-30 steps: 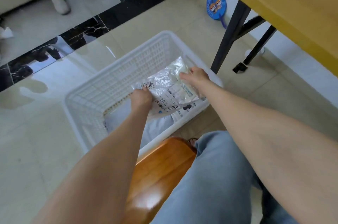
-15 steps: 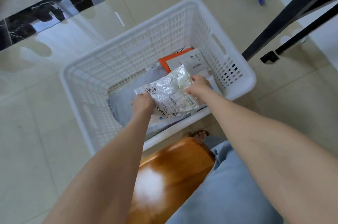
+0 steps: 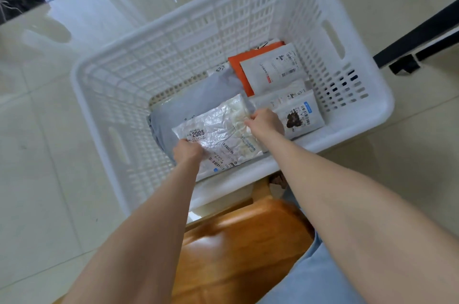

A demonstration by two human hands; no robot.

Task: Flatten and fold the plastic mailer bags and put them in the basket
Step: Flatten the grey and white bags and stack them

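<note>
White basket (image 3: 367, 105), centre of frame, on tiled floor (image 3: 44, 179). Inside, lower centre: crinkled clear mailer bag (image 3: 218, 132), label "2005", lying on grey bag (image 3: 193, 102). Left hand (image 3: 188, 152) pinches its lower-left edge; right hand (image 3: 265, 121) grips its right edge. Upper right inside: orange bag (image 3: 238, 70), white bags (image 3: 270, 71). Wooden stool (image 3: 238, 249) bottom centre.

A crinkled silvery-clear mailer (image 3: 218, 130), folded flat with its "2005" label up, is low inside the white lattice basket (image 3: 198, 38), over a grey mailer (image 3: 188, 105); an orange mailer (image 3: 236, 72) and white labelled mailers (image 3: 270, 70) lie flat by the right wall.
</note>
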